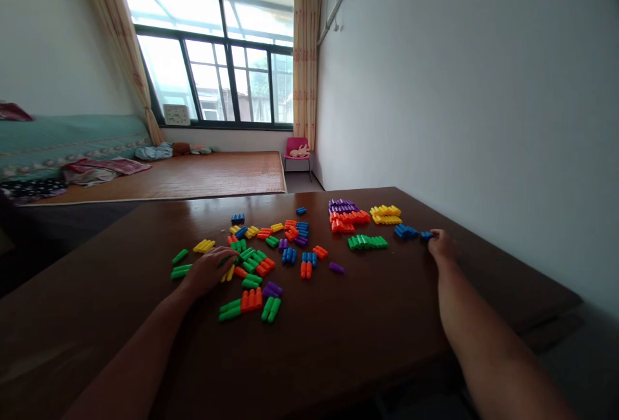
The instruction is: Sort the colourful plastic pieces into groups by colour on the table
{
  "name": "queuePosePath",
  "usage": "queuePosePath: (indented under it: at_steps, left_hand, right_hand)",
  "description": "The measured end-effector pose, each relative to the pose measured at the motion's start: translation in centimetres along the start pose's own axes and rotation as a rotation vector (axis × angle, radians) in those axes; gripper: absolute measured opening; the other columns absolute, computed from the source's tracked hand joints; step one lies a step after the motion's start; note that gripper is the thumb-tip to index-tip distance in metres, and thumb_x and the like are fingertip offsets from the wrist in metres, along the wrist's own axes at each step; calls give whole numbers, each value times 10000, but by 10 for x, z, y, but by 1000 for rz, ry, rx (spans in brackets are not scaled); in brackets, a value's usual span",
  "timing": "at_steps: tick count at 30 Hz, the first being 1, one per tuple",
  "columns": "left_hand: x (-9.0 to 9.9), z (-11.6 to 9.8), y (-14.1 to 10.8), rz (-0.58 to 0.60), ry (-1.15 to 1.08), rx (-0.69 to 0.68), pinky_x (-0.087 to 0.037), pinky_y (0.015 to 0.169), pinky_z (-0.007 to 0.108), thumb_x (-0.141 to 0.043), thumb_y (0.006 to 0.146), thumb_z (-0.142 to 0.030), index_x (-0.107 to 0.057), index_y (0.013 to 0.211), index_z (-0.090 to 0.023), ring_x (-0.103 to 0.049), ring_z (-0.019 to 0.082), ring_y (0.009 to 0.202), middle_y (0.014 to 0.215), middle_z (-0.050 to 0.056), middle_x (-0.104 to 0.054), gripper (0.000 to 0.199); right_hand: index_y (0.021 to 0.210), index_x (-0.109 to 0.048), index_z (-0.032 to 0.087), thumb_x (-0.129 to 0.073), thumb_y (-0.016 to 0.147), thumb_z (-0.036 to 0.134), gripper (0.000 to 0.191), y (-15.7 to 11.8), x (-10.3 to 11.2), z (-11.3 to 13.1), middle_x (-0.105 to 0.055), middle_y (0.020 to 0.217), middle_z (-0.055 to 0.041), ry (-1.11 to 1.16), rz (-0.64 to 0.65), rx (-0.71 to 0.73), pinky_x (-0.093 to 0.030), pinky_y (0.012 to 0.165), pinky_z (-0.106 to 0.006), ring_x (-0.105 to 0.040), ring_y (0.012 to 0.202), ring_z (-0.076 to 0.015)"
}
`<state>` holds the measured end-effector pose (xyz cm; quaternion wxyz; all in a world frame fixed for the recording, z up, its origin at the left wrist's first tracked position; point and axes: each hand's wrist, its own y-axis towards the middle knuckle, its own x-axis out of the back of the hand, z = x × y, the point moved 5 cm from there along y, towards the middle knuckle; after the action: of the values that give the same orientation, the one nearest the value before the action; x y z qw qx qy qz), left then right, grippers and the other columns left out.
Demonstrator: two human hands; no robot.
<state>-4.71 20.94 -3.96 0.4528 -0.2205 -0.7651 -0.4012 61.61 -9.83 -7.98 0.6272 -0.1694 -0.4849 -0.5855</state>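
Note:
My right hand point(442, 246) is at the right side of the table, its thumb and fingers closed on a small blue plastic peg block point(426, 235). Just left of it lies a row of blue peg blocks point(406, 231). On the left, my left hand point(209, 268) rests low over a mixed scatter of peg blocks, fingers stretched and apart. Yellow pegs point(228, 273) show beneath its fingertips, and green blocks point(247, 254) lie just beyond them. What its palm covers is hidden.
Sorted rows stand at the right: purple point(342, 206), orange point(349, 219), yellow point(385, 214) and green point(367, 242) blocks. A lone purple peg point(336, 268) lies mid-table. The brown table point(358, 342) runs along a white wall; a bed point(232, 171) and pink chair point(296, 149) are beyond.

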Motion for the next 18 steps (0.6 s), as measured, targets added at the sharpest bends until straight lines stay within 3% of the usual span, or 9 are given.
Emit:
queuePosePath:
  at_steps: [6,10,12,18]
  left_hand:
    - [1,0,-1,8,-8,-18,-473,910,337,-424,908,-476,-687,1012,-236,-626,223,1001,1075,51,-694,370]
    - [1,1,-2,3,3,-15,-477,907,322,-427,908,-472,-683,1002,-230,-628,217,1001,1071,50,-695,364]
    - [1,2,-1,3,6,-12,-479,906,321,-429,908,-471,-682,1000,-226,-630,217,999,1072,51,-696,365]
    - [1,2,-1,-3,15,-4,-485,898,311,-434,902,-479,-690,1006,-238,-635,215,996,1080,41,-698,366]
  right_hand:
    - [1153,-655,239,-490,761,209,427,14,-10,9,-638,1136,-142,0,39,-1,-465,812,-456,-568,1044,-320]
    - [1123,-676,222,-464,828,405,407,19,-12,4,-634,1132,-175,-19,-28,-26,-474,773,-481,-566,1037,-354]
    - [1107,-677,209,-503,810,465,429,20,-15,3,-644,1107,-177,-20,-42,11,-473,775,-465,-584,1001,-341]
    - [1007,-682,147,-541,804,403,356,31,-25,0,-695,972,-139,72,-37,63,-470,772,-382,-630,869,-270]
